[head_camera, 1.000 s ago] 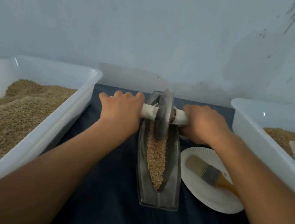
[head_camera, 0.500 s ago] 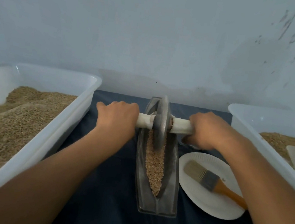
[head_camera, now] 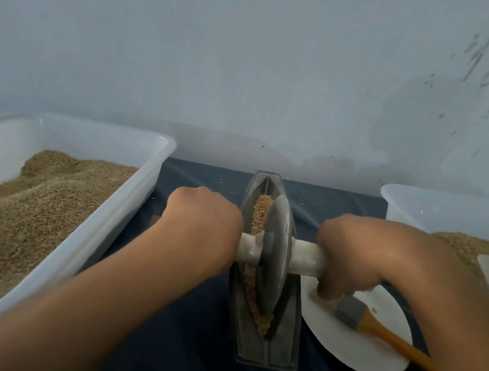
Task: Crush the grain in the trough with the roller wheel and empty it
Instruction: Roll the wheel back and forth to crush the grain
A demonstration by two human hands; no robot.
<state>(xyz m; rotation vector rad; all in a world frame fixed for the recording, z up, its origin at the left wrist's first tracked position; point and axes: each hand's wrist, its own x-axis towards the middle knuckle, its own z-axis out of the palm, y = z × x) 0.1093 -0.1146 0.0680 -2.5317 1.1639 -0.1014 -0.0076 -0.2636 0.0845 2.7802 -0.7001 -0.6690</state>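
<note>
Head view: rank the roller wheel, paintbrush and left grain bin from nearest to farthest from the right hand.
1. Roller wheel, just left of the right hand, on the gripped axle.
2. Paintbrush, below it on the paper plate.
3. Left grain bin, across the trough.

Landmark: trough [head_camera: 291,330], lying lengthwise toward the wall.
In the trough: grain [head_camera: 261,215]; roller wheel [head_camera: 274,257] standing about midway along it.
Left of the trough: left hand [head_camera: 201,226] on the axle; farther left, a bin [head_camera: 130,202] of grain.
Right of the trough: right hand [head_camera: 348,256] on the axle; plate [head_camera: 341,342] just beside, with a brush [head_camera: 374,324] on it; farther right, a second bin [head_camera: 419,203].
Under the trough: cloth [head_camera: 188,332].
</note>
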